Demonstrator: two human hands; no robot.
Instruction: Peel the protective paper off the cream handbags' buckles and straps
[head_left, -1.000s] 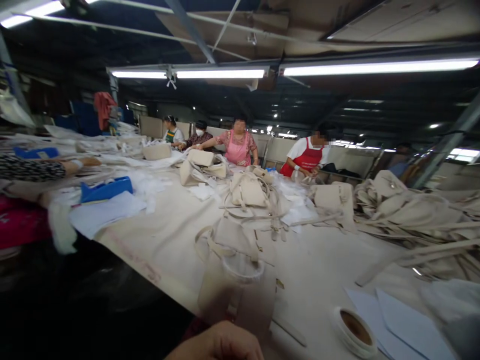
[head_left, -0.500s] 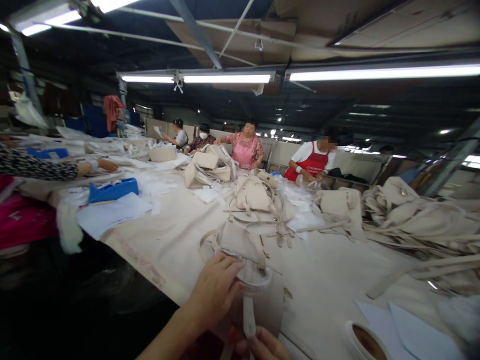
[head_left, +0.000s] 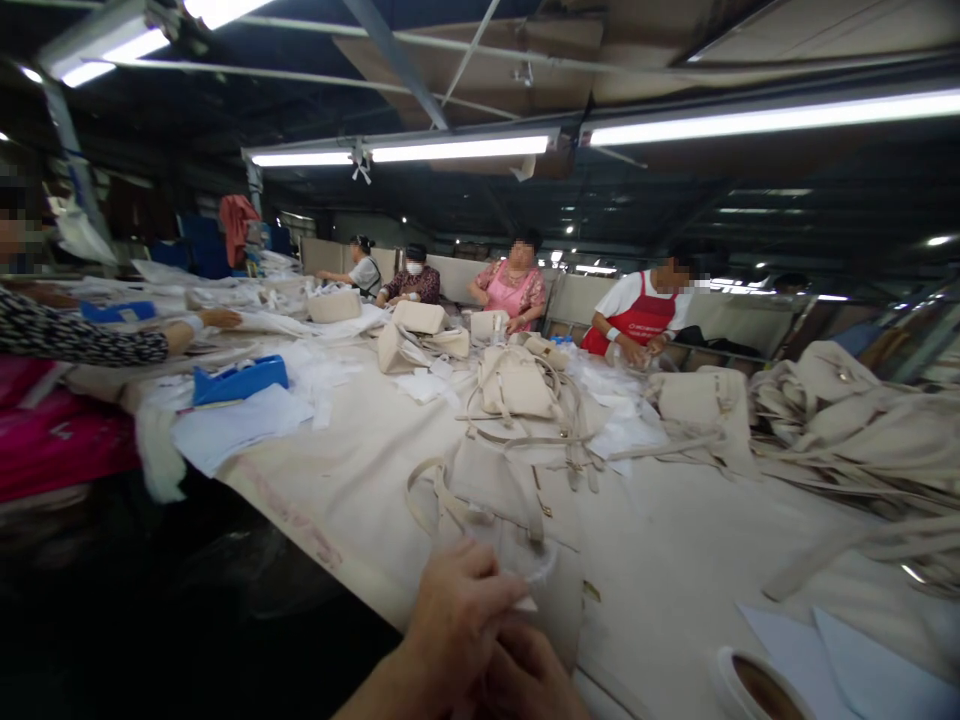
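Observation:
A beige bag [head_left: 491,475] with looped straps lies at the near edge of the table, its lower part nearest me. Over that part is my left hand [head_left: 461,600], its fingers curled together around a small whitish end that pokes out by the fingertips. My right hand [head_left: 529,670] is right beside and below it, fingers bent inward and touching the left one; what it holds is hidden. Clear plastic wrap [head_left: 536,560] shows just beyond the fingers. Another beige bag [head_left: 517,385] sits farther up the table.
Beige bags and straps [head_left: 862,430] are heaped at the right. A roll of tape [head_left: 757,690] and pale sheets [head_left: 855,650] lie near right. A blue dispenser [head_left: 240,380] stands left. Several people work around the table; one patterned sleeve [head_left: 75,325] reaches in from the left.
My left hand has moved down and right, meeting my right hand. The pale strap that hung between them is now mostly hidden. The whole view has shifted slightly.

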